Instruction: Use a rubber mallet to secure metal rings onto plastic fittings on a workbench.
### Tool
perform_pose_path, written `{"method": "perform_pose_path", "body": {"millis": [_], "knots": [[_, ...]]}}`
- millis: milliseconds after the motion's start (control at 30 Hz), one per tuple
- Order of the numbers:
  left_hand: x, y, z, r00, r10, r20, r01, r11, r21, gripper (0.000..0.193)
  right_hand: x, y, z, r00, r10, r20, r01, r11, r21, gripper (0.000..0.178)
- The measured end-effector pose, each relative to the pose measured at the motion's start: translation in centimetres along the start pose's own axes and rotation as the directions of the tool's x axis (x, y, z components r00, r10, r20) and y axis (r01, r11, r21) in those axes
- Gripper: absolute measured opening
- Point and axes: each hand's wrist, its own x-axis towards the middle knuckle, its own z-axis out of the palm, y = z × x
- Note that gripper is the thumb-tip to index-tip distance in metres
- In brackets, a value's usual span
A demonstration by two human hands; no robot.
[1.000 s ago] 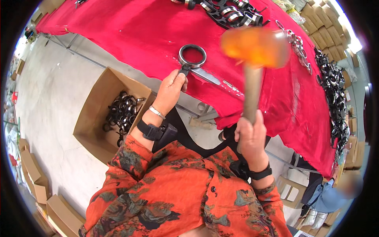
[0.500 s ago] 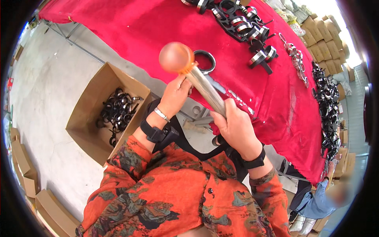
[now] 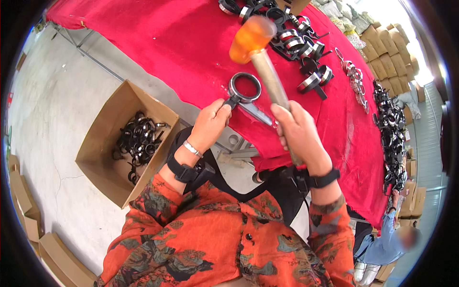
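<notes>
My left hand [image 3: 209, 125] is closed on the short black handle of a ring-shaped part [image 3: 258, 89] with a silver inner band. The ring rests at the near edge of the red cloth, over or against a flat grey metal bar [image 3: 256, 114]; I cannot tell if they touch. In my right hand [image 3: 302, 132] is a mallet [image 3: 270, 71] with an orange, translucent-looking head and a pale handle. Its head is raised up and beyond the ring, apart from it and slightly blurred. My right fingers are wrapped round the lower handle.
An open cardboard box [image 3: 103, 131] with several black ring parts [image 3: 138, 141] stands on the floor to the left. More black-and-silver ring parts [image 3: 313, 81] lie on the red cloth [image 3: 191, 43], with loose metal rings [image 3: 355, 79] beyond. A person [image 3: 382, 246] in blue is at the far right.
The mallet has swung up and away to the right from over the ring, uncovering it. My right hand has shifted a little right. My left hand stays near the ring's handle.
</notes>
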Motion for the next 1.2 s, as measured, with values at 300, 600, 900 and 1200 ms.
{"method": "perform_pose_path", "body": {"millis": [300, 600, 900, 1200], "knots": [[-0.6, 0.6, 0.4, 1.000, -0.016, 0.016, 0.018, 0.995, -0.094, 0.027, 0.1, 3.7, -0.6, 0.990, -0.092, -0.107, 0.082, 0.992, -0.094, 0.034], [-0.9, 0.6, 0.0, 1.000, 0.011, 0.013, -0.010, 0.996, -0.086, 0.028, -1.3, 2.5, -0.2, 0.911, -0.382, -0.154, 0.354, 0.917, -0.183, 0.034], [-0.7, -0.1, -0.6, 0.998, -0.007, 0.056, 0.011, 0.996, -0.084, 0.029, -2.1, 0.8, -2.1, 0.999, -0.044, -0.020, 0.047, 0.980, 0.191, 0.032], [-0.6, 0.3, -0.7, 0.995, 0.028, 0.096, -0.019, 0.995, -0.094, 0.029, -2.2, 3.7, -3.4, 0.981, 0.147, 0.131, -0.178, 0.943, 0.281, 0.033]]}}
